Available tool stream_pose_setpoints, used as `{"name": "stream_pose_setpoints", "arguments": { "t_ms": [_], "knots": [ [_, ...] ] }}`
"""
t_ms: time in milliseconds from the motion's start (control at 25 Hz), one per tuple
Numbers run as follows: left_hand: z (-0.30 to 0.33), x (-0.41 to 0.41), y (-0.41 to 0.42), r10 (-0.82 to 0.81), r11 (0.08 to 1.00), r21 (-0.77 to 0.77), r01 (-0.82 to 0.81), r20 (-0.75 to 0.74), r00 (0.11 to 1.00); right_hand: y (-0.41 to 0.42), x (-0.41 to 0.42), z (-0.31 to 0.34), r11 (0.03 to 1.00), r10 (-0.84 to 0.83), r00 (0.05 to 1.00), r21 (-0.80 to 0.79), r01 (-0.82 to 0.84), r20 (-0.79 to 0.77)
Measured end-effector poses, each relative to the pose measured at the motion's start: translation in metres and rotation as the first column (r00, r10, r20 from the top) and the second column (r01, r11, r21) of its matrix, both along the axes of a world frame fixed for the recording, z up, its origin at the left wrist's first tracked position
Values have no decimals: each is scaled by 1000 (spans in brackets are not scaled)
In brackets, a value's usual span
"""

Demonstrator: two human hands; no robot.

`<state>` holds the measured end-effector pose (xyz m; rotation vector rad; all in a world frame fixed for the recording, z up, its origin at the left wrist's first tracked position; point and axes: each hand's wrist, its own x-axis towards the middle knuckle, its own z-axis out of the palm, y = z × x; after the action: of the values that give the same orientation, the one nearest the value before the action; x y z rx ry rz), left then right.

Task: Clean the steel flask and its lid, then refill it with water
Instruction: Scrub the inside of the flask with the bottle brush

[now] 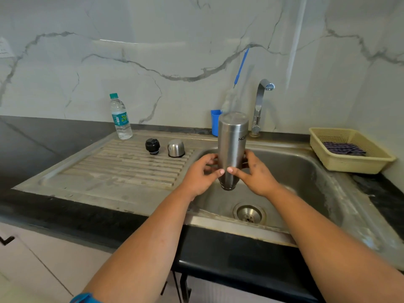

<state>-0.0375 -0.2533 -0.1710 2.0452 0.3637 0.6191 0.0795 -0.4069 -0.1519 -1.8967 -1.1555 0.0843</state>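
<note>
Over the sink (306, 169), both hands hold the flask (232, 147) upside down, mouth toward the basin. Left hand (200, 176) and right hand (256, 173) curl their fingers round its lower body, thumbs nearly meeting in front. Its stopper (152, 146) and cap (176, 148) sit on the drainboard (113, 171).

The steel flask (232, 147) hangs upside down over the sink basin (306, 171), open mouth pointing down, brushed silver body upright with dark lettering near its top. Its two lid parts stand apart on the ribbed drainboard (122, 169): a black stopper (152, 146) and, just beside it, a steel cap (176, 148) set mouth-down.
</note>
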Motion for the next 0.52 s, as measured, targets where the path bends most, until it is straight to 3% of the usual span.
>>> {"name": "stream_pose_setpoints", "arguments": {
  "t_ms": [200,400,520],
  "knots": [
    [3,-11,-6,-18,1000,-7,17,-37,999,3,-7,-3,997,-26,997,-74,20,-78],
    [23,-29,3,113,985,-149,-87,174,978,43,-29,43,999,23,994,-30,-26,-108],
    [52,-56,45,211,976,-102,-190,272,939,95,-47,74,994,108,982,29,-105,-158]
  ]
}}
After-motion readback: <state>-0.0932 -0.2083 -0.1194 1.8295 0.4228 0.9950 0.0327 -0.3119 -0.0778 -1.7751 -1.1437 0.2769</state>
